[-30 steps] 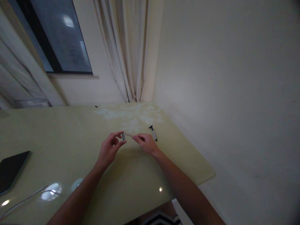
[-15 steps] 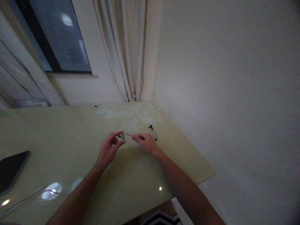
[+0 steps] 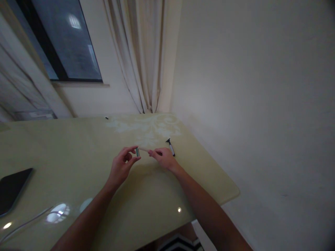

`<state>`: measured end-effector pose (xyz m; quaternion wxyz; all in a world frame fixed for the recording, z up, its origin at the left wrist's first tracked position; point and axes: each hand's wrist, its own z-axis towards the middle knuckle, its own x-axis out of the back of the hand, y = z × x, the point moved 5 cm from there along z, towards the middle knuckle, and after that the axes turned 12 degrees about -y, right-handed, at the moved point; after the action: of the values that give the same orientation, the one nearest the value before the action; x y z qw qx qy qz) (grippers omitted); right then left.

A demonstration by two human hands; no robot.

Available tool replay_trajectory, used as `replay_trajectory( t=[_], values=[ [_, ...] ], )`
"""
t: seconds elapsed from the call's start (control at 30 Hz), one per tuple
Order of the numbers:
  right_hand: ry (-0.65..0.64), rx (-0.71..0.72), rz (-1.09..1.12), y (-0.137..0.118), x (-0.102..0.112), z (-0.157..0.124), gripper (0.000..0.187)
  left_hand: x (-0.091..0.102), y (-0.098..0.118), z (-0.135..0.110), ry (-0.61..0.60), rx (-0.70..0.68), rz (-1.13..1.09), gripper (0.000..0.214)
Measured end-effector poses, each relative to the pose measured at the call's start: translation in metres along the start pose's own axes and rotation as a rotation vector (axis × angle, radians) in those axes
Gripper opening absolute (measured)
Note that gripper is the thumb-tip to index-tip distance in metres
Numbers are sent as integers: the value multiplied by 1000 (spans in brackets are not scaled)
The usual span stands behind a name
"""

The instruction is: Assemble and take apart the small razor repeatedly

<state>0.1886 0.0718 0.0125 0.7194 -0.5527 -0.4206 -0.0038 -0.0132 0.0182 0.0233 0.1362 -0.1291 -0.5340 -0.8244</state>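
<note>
Between its thumb and fingertips, my left hand [image 3: 124, 164] pinches a small upright green-and-grey piece [image 3: 137, 152], which looks like a razor cartridge. My right hand [image 3: 163, 158] grips a thin pale stick [image 3: 143, 149] near its right end. The stick's left end reaches the top of the cartridge; whether they touch is too small to tell. Just beyond my right hand, a razor [image 3: 171, 147] with a black head and a grey-and-black handle lies on the table.
The glossy pale green table [image 3: 125, 212] meets a wall on the right. A dark tablet-like device [image 3: 14, 188] and a white cable [image 3: 28, 221] lie at the left. Near the back edge is a small black piece [image 3: 106, 118]. Curtains [image 3: 143, 55] hang behind.
My right hand has shifted very slightly to the right along with the stick. My left hand and the cartridge look unmoved.
</note>
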Motion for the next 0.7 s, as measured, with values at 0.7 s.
replay_trajectory(
  t=[0.7],
  values=[
    [57,-73,20,3,3,-2,66,2,1,1,-1,-8,9,39]
  ],
)
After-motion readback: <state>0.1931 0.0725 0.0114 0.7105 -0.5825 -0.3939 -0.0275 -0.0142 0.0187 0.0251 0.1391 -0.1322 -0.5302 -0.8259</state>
